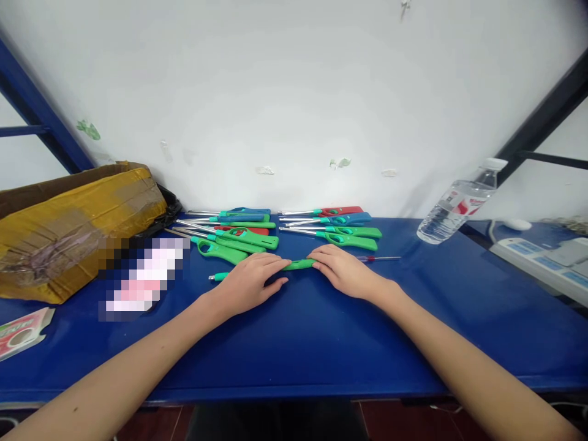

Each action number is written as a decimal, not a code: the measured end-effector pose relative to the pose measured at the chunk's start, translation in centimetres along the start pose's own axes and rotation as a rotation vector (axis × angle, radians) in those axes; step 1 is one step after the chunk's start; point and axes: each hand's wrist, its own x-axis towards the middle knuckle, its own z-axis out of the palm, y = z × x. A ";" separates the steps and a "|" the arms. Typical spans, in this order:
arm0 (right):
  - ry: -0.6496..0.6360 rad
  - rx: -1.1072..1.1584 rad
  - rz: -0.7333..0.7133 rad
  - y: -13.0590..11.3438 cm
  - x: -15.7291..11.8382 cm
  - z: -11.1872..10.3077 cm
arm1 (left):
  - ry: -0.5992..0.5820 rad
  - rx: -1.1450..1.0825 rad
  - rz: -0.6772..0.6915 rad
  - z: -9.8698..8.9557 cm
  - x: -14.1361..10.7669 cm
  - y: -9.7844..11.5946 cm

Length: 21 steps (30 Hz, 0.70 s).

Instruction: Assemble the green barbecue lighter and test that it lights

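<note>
Between my hands lies a green lighter handle point(299, 264), low over the blue tabletop. My left hand point(252, 282) has its fingertips closed on the left end, with the thumb a little lower. My right hand point(344, 269) grips the right end with fingers bent over it. A teal nozzle piece point(219, 277) with a short metal tip sticks out left of my left hand; whether it joins the green handle is hidden. From behind my right hand extends a screwdriver point(381, 258) with a thin metal shaft. Long-nosed lighters in green, blue and red lie in a left group point(232, 246) and a right group point(351, 240).
A taped cardboard box point(82, 226) stands at the left, near a blurred-out pink and white item point(147, 275) and a printed card piece point(25, 331). At the right are a tilted water bottle point(459, 205) and a white device with buttons point(546, 263). A wall point(294, 110) closes the back.
</note>
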 end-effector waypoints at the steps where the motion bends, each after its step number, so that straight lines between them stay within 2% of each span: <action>1: 0.010 0.013 -0.009 -0.2 0.0 0.1 | 0.008 0.012 -0.005 0.0 0.0 -0.1; 6: 0.036 0.066 -0.035 -1.2 0.2 0.8 | -0.024 0.033 0.019 0.0 0.0 -0.4; 10: 0.060 0.042 -0.018 -0.1 0.2 -0.1 | -0.050 0.046 -0.006 -0.4 0.1 -0.4; 15: 0.288 -0.097 0.221 3.3 -0.5 -3.4 | -0.098 0.111 0.043 -0.5 0.1 -0.2; 17: 0.236 -0.170 0.335 4.1 -0.8 -4.5 | -0.102 0.163 0.056 -0.4 0.0 0.0; 21: -0.026 -0.199 0.539 4.2 -1.3 -5.1 | -0.136 0.220 0.044 -0.1 -0.1 0.2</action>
